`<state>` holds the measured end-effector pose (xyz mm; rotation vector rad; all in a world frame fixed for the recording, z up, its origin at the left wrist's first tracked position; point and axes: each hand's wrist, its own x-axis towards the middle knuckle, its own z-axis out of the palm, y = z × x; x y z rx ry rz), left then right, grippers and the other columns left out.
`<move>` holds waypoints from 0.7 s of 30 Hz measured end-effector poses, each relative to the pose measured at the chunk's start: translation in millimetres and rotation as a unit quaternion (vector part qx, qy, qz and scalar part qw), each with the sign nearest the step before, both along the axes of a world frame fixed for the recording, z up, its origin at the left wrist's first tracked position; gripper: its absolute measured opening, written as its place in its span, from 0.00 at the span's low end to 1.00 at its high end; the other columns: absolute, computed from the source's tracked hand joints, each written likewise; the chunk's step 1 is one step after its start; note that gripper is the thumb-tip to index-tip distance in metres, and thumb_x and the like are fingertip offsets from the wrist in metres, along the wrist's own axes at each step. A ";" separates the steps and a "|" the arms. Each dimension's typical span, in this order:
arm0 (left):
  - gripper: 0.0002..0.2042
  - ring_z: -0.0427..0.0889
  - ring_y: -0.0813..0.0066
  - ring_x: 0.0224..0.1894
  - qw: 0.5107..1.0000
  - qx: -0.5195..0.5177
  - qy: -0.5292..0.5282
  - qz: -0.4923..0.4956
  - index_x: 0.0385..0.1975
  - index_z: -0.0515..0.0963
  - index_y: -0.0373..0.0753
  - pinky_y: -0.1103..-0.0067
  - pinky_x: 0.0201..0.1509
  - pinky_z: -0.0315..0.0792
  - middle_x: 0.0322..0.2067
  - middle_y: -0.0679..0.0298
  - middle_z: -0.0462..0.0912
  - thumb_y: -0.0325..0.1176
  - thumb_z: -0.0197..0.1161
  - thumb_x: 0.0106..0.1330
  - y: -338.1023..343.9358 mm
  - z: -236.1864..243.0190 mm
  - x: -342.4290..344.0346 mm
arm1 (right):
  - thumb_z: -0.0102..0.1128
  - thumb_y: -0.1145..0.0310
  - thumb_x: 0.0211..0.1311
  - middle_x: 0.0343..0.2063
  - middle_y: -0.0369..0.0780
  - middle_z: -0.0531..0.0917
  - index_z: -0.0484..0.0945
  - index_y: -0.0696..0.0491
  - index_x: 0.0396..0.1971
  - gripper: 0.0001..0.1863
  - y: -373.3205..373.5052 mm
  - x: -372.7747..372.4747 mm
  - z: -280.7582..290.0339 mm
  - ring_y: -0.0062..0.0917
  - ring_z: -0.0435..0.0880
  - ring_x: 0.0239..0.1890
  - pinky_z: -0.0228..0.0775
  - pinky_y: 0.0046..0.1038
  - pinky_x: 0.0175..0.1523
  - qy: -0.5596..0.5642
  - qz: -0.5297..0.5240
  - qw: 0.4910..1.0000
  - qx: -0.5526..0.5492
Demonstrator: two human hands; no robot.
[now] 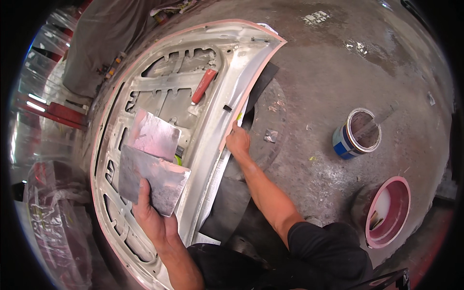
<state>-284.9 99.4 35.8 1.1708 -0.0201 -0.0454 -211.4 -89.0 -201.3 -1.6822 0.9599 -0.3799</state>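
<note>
A silver car hood (pixel 212 63) lies underside up on the concrete floor, its rim coated pink. My left hand (pixel 152 217) holds a flat grey metal plate (pixel 154 179) smeared with filler, thumb on top. A second smeared plate (pixel 153 135) sits just above it on the hood. My right hand (pixel 238 141) presses on the hood's right edge, fingers closed around something small that I cannot make out. A red-handled tool (pixel 204 86) rests on the hood's inner frame.
A blue and white can (pixel 356 135) with a stick in it stands on the floor at right. A pink-rimmed bowl (pixel 389 212) lies nearer me. Plastic-wrapped red items (pixel 53 208) are at left. Dark mats (pixel 263 82) lie under the hood.
</note>
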 end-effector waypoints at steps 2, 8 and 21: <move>0.21 0.78 0.67 0.53 1.000 -0.002 -0.010 -0.010 0.58 0.67 0.31 0.72 0.59 0.71 0.53 0.57 0.76 0.29 0.58 0.67 -2.3 1.8 -1.9 | 0.47 0.75 0.54 0.39 0.56 0.81 0.67 0.59 0.61 0.30 22.3 -5.6 -8.3 0.49 0.80 0.45 0.70 0.44 0.50 -0.008 0.002 1.000 0.005; 0.18 0.78 0.65 0.53 0.999 -0.032 -0.001 -0.014 0.56 0.70 0.32 0.71 0.60 0.71 0.52 0.57 0.78 0.29 0.57 0.68 -1.1 -1.3 -4.5 | 0.50 0.76 0.51 0.39 0.57 0.79 0.64 0.69 0.58 0.30 59.5 -22.1 -7.0 0.50 0.79 0.44 0.70 0.43 0.51 0.019 0.085 0.996 -0.004; 0.14 0.79 0.66 0.51 0.999 -0.048 -0.005 0.018 0.50 0.74 0.30 0.71 0.57 0.73 0.48 0.55 0.80 0.28 0.57 0.68 12.1 14.2 -11.5 | 0.45 0.77 0.58 0.63 0.60 0.57 0.50 0.67 0.65 0.34 199.7 -73.5 22.6 0.52 0.64 0.62 0.57 0.37 0.66 -0.043 0.048 0.992 0.107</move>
